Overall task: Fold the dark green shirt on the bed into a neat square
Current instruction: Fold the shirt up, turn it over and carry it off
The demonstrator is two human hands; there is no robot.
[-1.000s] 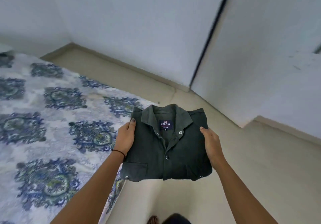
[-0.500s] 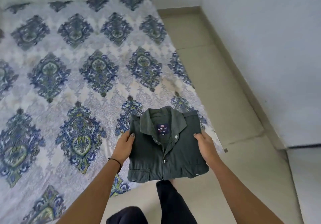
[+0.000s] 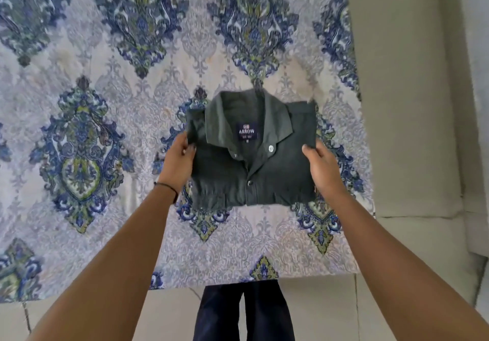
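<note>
The dark green shirt (image 3: 275, 174) is folded into a compact square, collar up, with a dark blue label inside the collar and buttons down the front. I hold it over the bed (image 3: 79, 208), which has a white cover printed with blue and green medallions. My left hand (image 3: 177, 161) grips the shirt's left edge, thumb on top. My right hand (image 3: 323, 169) grips the right edge the same way. Whether the shirt touches the bedcover I cannot tell.
The bed's near edge runs just in front of my legs in dark trousers (image 3: 244, 311). Beige tiled floor (image 3: 412, 129) lies along the bed's right side and under me.
My view has swung from the wall and floor round onto the bed. Both hands have carried the folded shirt from over the floor to over the bedcover, grip unchanged.
</note>
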